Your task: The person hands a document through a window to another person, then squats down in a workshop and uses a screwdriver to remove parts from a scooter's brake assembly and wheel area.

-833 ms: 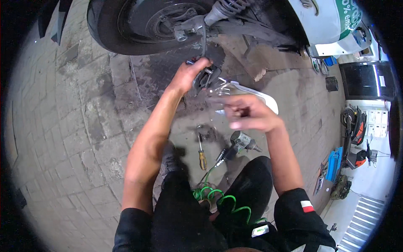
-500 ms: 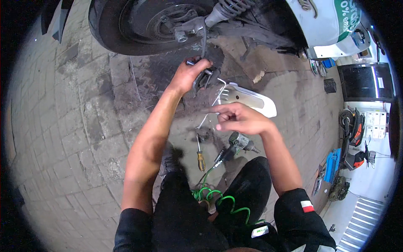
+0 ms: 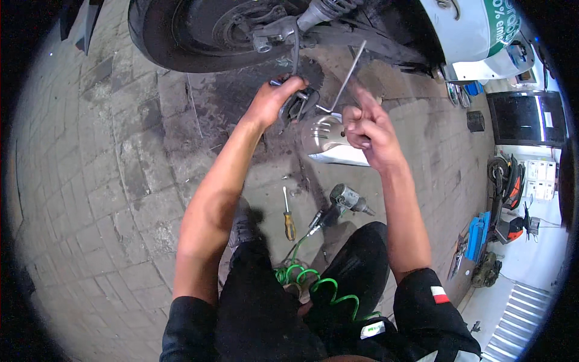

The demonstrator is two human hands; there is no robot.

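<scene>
In my left hand (image 3: 271, 104) is a dark metal part that looks like a brake caliper (image 3: 297, 108), gripped below the scooter's wheel. A hose (image 3: 295, 53) runs from it up toward the wheel hub. An L-shaped hex key (image 3: 348, 78) has its short end at the part's right side, and its long arm slants up to the right. My right hand (image 3: 374, 130) is beside the key, index finger stretched out and blurred, the other fingers loosely bent. Nothing shows in this hand. A silver cover (image 3: 322, 136) lies on the ground, partly behind it.
A tyre (image 3: 163, 45) and a shock absorber (image 3: 319, 15) hang over the far side. Nearer me lie a yellow-handled screwdriver (image 3: 289, 226) and an impact wrench (image 3: 347, 198) with a coiled green hose (image 3: 329, 286). Blue trays (image 3: 478, 232) stand at the right.
The hex key has swung from pointing toward me to pointing up and away. My right hand has moved up and right. My left hand keeps hold of the caliper in nearly the same place.
</scene>
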